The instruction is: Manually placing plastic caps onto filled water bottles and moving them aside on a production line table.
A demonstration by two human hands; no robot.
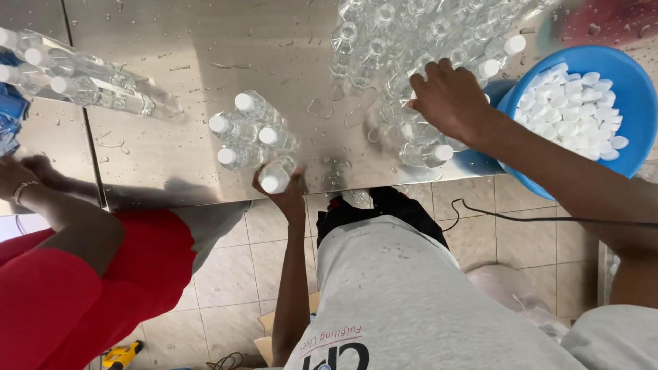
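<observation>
A wet stainless-steel table (205, 48) filled the upper part of the view, its top beaded with water, and below its near edge ran a floor of pale tiles (226, 274). The left hand (286, 193) reached up from under that edge, its fingers wrapped round a clear capped bottle (276, 177) at the table's rim. Just beyond it stood a tight cluster of capped bottles (247, 130), four white caps showing, touching one another and close against the held one.

The right hand (449, 99) lay palm down, fingers loosely curled, on a crowd of open bottles (391, 41) massed at the far side of the table; whether it pinched one of them could not be told. Several capped bottles (439, 152) sat under and beside the wrist. Just to the right, hanging past the table's edge, was a blue basin (641, 96) heaped with white caps (572, 109), the forearm crossing in front of its rim.

At the far left lay more capped bottles on their sides (75, 82). A second person in red clothing (75, 288) stood at the table's left end, a braceleted hand (20, 181) near the edge. A black cable (548, 219) trailed across the tiles, and a yellow tool (122, 355) lay on the floor at the bottom.
</observation>
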